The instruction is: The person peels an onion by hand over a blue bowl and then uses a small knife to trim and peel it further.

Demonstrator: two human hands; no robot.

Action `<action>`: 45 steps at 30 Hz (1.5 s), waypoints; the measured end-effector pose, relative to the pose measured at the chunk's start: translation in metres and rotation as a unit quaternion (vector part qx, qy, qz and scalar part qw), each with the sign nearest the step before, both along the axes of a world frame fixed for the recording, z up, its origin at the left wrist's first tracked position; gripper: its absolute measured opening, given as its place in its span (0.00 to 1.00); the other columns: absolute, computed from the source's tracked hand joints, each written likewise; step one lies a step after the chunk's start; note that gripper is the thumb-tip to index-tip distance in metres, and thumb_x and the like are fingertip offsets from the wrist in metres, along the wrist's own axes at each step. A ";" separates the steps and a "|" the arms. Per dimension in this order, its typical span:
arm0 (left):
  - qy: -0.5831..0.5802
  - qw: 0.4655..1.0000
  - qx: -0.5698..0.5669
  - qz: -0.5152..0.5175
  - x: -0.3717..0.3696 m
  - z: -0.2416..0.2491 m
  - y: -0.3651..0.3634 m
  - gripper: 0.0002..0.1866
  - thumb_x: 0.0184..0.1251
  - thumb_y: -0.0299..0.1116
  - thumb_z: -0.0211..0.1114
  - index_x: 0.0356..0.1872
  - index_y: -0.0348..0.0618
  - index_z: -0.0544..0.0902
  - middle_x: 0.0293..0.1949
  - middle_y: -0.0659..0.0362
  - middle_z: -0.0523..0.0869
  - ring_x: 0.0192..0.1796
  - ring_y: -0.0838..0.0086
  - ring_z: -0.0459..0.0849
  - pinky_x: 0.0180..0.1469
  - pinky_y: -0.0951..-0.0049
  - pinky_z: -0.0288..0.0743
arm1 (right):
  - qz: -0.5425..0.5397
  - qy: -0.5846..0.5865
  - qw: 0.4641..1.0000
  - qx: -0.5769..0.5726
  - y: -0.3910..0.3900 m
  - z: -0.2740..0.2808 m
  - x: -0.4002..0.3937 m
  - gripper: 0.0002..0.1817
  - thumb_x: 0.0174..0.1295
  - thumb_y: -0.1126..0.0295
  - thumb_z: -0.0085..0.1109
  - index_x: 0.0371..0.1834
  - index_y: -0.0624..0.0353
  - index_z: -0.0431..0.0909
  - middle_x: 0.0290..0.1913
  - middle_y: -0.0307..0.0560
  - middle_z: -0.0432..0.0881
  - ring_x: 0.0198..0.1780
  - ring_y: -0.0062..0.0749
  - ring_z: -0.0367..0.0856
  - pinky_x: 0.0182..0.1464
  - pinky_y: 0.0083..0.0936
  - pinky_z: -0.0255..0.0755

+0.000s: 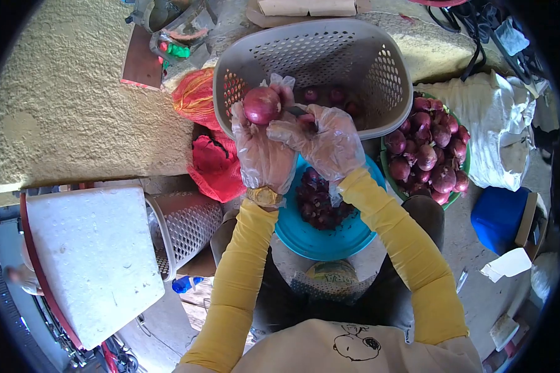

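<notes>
My left hand (264,149), in a clear plastic glove, is closed around a peeled-looking red onion (262,105) and holds it up over the near rim of the grey basket (230,59). Close beside it, my right hand (326,140), gloved too, has its fingers bent around a small dark knife-like tool (297,111), mostly hidden by the fingers. A few red onions (336,95) lie inside the basket. Below both hands, a blue basin (292,233) between my legs holds dark onion skins (320,202).
At right, a green-rimmed container (465,186) is heaped with red onions (426,157), next to a white sack (494,124). Red mesh bags (214,158) lie left of the basket. A white foam board (93,261) and another perforated basket (190,221) stand at left.
</notes>
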State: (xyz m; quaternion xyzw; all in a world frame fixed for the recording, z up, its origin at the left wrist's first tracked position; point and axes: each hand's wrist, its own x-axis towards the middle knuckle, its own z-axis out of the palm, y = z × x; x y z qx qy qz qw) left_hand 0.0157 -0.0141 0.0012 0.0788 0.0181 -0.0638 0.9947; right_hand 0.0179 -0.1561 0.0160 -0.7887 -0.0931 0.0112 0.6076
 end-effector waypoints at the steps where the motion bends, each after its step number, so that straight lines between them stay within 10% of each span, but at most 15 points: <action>1: 0.002 1.000 0.002 0.000 -0.001 0.000 0.000 0.34 0.79 0.55 0.61 0.66 0.32 0.74 0.64 0.48 0.81 0.67 0.57 0.79 0.61 0.60 0.83 | 0.000 0.002 1.000 0.002 0.001 0.000 -0.001 0.37 0.53 0.41 0.80 0.47 0.68 0.88 0.31 0.58 0.85 0.31 0.47 0.80 0.41 0.39 0.77; 40: -0.005 1.000 0.000 -0.007 -0.009 0.009 -0.014 0.35 0.79 0.59 0.58 0.69 0.35 0.73 0.71 0.51 0.78 0.76 0.55 0.71 0.70 0.56 0.76 | 0.022 -0.013 0.995 -0.098 -0.006 0.009 0.005 0.31 0.62 0.40 0.71 0.44 0.63 0.90 0.32 0.62 0.86 0.33 0.52 0.83 0.41 0.39 0.77; 45: -0.020 1.000 0.016 -0.007 -0.010 0.012 -0.015 0.22 0.83 0.50 0.56 0.58 0.38 0.77 0.69 0.50 0.78 0.75 0.54 0.72 0.74 0.57 0.69 | 0.033 -0.023 0.994 -0.098 -0.006 -0.005 0.008 0.29 0.65 0.42 0.70 0.45 0.62 0.90 0.31 0.59 0.87 0.30 0.46 0.80 0.41 0.37 0.77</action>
